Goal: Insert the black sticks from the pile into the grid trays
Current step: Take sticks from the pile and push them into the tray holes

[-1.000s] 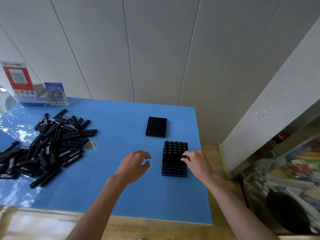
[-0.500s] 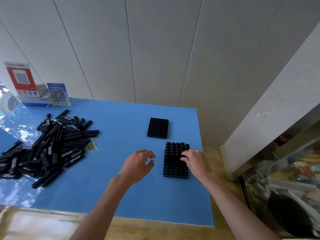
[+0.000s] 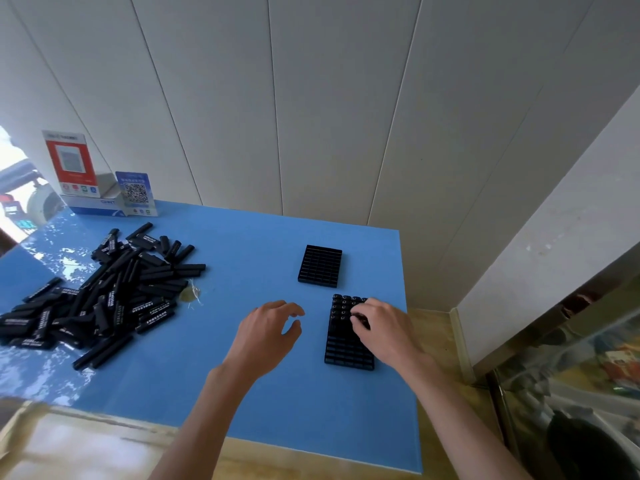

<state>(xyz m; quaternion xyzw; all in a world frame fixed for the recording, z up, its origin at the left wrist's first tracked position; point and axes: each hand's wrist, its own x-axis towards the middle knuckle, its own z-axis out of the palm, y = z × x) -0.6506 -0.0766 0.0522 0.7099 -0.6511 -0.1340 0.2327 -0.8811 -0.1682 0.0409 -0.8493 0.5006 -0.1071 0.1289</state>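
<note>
The black sticks (image 3: 100,299) carry white lettering along their sides, but it is too small to read. At the back left of the blue tabletop (image 3: 225,375) a blue card (image 3: 135,194) shows a QR code, and a red-and-white sign (image 3: 71,163) stands beside it; both lean on a white-and-blue box (image 3: 93,204) with a short brand word you can see but not read for certain.

Your left hand (image 3: 265,336) hovers over the bare tabletop just left of the near tray, fingers loosely curled with thumb and forefinger apart — it holds nothing. Your right hand (image 3: 384,332) lies over the right side of the near grid tray (image 3: 348,348), fingers bent down onto the tops of the standing sticks; whether they pinch one stick or only press on them, you cannot tell from here.

The near grid tray sits close to the right edge of the tabletop, its long axis running away from you. Its far half is filled with sticks standing upright, round ends up; its near rows show open slots. The second grid tray (image 3: 320,265) lies just beyond it, apart, with no sticks visible in it.

The pile lies well to the left — sticks flat on the tabletop, heaped and crossing, most with their long axes slanting from near left to far right.
</note>
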